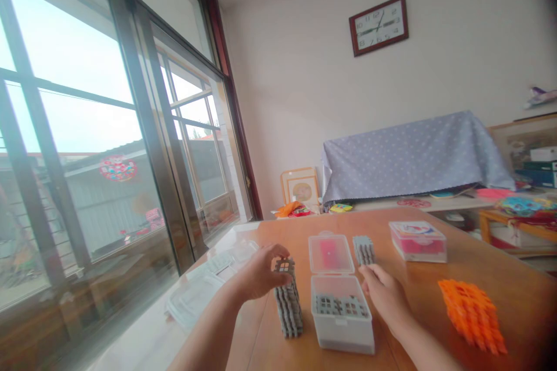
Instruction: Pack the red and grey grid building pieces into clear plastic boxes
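Note:
My left hand (261, 273) is closed around the top of a tall stack of grey grid-shaped plastic pieces (288, 305) standing on the wooden table (461, 290). Just right of it sits an open clear plastic box (342, 313) with its lid (331, 254) flipped back and a few grey pieces inside. My right hand (385, 293) rests by the box's right rim, fingers curled, fingertips near a smaller grey stack (364, 250) behind the box. I cannot make out anything held in it.
An orange pile of the same grid pieces (472, 314) lies at the right. A closed box with pink contents (418, 240) stands further back. Several clear lids and boxes (204, 287) lie by the window at the left. A covered bench (413, 156) stands against the far wall.

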The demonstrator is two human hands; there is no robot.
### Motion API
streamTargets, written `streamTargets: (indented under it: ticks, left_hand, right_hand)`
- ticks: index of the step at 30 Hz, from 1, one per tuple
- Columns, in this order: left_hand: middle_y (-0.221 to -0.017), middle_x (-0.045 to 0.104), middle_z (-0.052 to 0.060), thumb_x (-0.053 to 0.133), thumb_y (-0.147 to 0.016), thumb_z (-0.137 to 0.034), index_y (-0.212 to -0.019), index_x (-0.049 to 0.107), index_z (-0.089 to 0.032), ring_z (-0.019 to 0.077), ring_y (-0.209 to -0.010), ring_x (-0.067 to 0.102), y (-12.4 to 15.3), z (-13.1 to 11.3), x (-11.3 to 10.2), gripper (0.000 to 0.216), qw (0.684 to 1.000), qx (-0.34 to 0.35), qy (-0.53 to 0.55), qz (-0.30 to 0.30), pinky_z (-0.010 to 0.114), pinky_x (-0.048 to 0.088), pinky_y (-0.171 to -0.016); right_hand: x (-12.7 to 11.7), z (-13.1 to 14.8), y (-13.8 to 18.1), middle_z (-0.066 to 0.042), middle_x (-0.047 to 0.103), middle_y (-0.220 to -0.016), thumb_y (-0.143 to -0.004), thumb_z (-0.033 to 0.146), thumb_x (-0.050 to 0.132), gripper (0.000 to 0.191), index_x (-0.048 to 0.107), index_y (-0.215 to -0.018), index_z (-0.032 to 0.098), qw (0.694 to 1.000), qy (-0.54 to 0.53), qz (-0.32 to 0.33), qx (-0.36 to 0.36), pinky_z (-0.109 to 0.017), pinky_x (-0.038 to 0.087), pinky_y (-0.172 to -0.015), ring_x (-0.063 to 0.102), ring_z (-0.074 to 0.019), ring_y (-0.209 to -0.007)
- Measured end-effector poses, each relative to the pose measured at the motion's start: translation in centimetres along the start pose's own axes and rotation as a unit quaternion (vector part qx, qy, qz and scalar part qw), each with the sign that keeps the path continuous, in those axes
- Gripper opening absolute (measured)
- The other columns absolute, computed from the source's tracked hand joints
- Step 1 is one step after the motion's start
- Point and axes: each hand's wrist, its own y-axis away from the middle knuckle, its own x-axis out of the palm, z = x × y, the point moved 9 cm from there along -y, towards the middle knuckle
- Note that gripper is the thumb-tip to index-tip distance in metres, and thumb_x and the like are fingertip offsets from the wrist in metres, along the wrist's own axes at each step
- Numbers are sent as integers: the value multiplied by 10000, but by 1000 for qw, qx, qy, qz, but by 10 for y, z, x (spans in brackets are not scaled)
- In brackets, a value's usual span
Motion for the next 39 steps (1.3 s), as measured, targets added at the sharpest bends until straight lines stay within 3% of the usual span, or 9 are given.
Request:
streamTargets:
  ticks: [4,9,14,18,24,27,30,34,39]
  left_hand:
    - [-1074,649,47,720,-728,-237,-1066,629,-210,206,-990,580,-6,-38,6,351,997,61,-6,-36,308,445,-904]
    - [-1046,660,56,738,-716,-289,-1009,669,-220,234,-995,573,-25,-78,61,309,996,79,-22,26,307,453,-842]
    - [-1015,691,52,806,-644,-351,-1001,700,-231,264,-1011,576,-45,-78,121,391,992,44,-52,109,330,462,-852]
    - [-1028,694,63,824,-625,-411,-1015,706,-214,259,-990,590,-53,-66,148,452,987,21,-52,148,329,475,-837]
    - [-1111,676,69,800,-657,-381,-1094,670,-197,214,-905,607,-50,-57,157,492,990,-3,-5,143,301,485,-784]
    - [-1010,687,65,642,-770,-230,-1050,675,-172,191,-849,605,-46,-54,155,288,991,-15,-8,133,284,473,-744]
    - [-849,689,36,543,-784,-142,-941,698,-157,166,-762,586,-42,-55,156,222,989,-5,-8,146,259,448,-685]
    - [-750,680,7,531,-761,-133,-851,723,-177,155,-700,567,-36,-59,158,217,986,15,-5,169,259,434,-677]
    - [-767,698,22,547,-771,-180,-813,729,-216,199,-772,593,-37,-62,161,191,984,14,12,177,299,451,-760]
  right_hand:
    - [0,4,1,13,608,-562,-871,564,428,424,567,-644,235,1000,14,1,-12,-275,368,-576,590,-185,-588]
    - [-3,8,2,17,614,-568,-887,547,427,421,570,-645,234,1000,12,-6,-10,-272,356,-563,587,-182,-587]
    - [-7,11,1,18,591,-536,-880,550,437,419,556,-626,238,1000,-4,-15,-6,-271,357,-552,574,-184,-570]
    - [-10,14,0,14,594,-541,-880,541,434,410,558,-634,238,1000,-9,-24,-6,-270,361,-550,575,-187,-573]
    - [-13,13,-2,18,603,-559,-877,511,447,379,565,-644,236,999,-20,-35,-6,-265,352,-546,562,-179,-567]
    - [-13,12,-2,20,593,-552,-879,514,443,384,558,-641,235,999,-24,-40,-3,-263,345,-535,545,-176,-549]
    - [-14,13,-1,22,590,-547,-881,516,444,389,556,-635,236,999,-26,-41,-1,-260,344,-532,536,-173,-541]
    - [-14,15,-1,15,602,-549,-875,519,453,387,576,-641,236,999,-26,-40,-1,-262,346,-526,538,-176,-537]
    - [-13,15,-2,16,589,-538,-872,510,452,387,567,-623,237,999,-24,-39,-2,-264,350,-532,535,-175,-536]
